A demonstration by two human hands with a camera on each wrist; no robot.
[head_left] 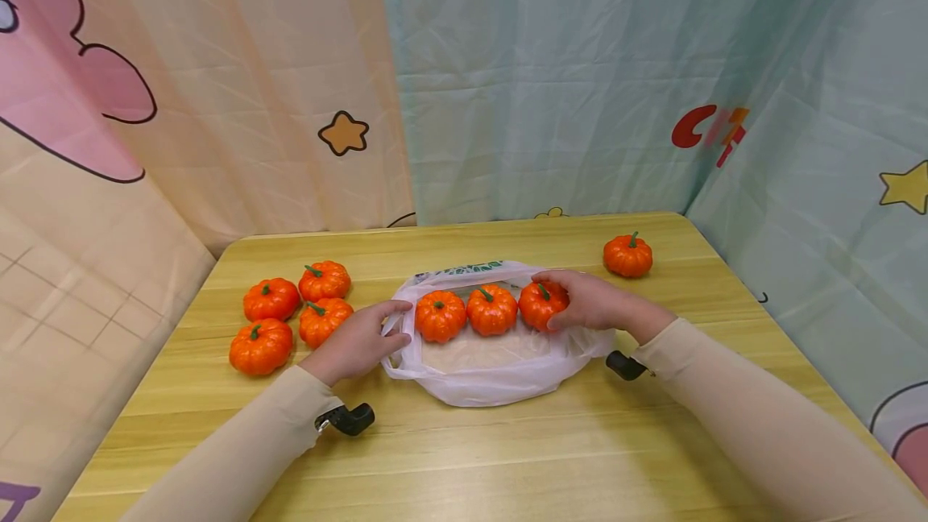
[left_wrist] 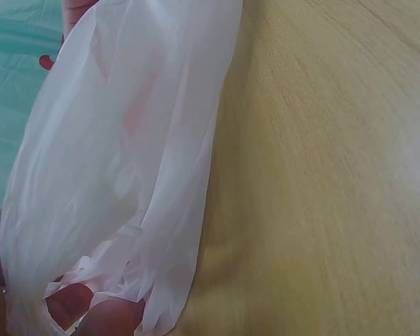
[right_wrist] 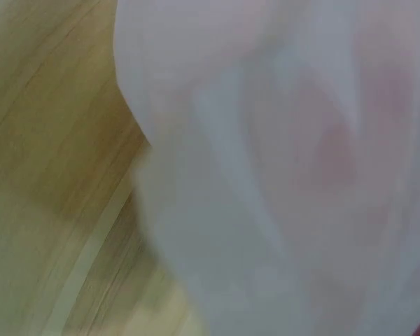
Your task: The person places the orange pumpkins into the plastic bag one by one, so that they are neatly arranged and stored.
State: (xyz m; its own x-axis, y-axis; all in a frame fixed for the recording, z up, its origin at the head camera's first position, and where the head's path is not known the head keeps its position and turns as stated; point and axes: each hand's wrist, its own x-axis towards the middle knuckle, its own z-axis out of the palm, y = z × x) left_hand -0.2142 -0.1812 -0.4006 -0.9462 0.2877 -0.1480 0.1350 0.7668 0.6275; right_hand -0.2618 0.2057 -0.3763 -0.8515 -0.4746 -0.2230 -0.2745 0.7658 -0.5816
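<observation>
A white plastic bag (head_left: 486,381) lies with its mouth spread on the table. Three small orange pumpkins sit in a row in its opening: a left one (head_left: 440,316), a middle one (head_left: 492,311) and a right one (head_left: 538,306). My right hand (head_left: 590,302) grips the right pumpkin, thumb in front and fingers behind. At the bag's left end, my left hand (head_left: 358,342) holds the rim by the handle. The left wrist view shows fingertips (left_wrist: 112,318) among the folds of the bag (left_wrist: 126,154). In the right wrist view the blurred bag (right_wrist: 266,196) hides most of that hand.
Several more pumpkins (head_left: 263,346) stand on the left of the wooden table (head_left: 464,457), close to my left hand. Another pumpkin (head_left: 628,255) stands at the back right. Printed curtains (head_left: 580,87) enclose the table's back and sides.
</observation>
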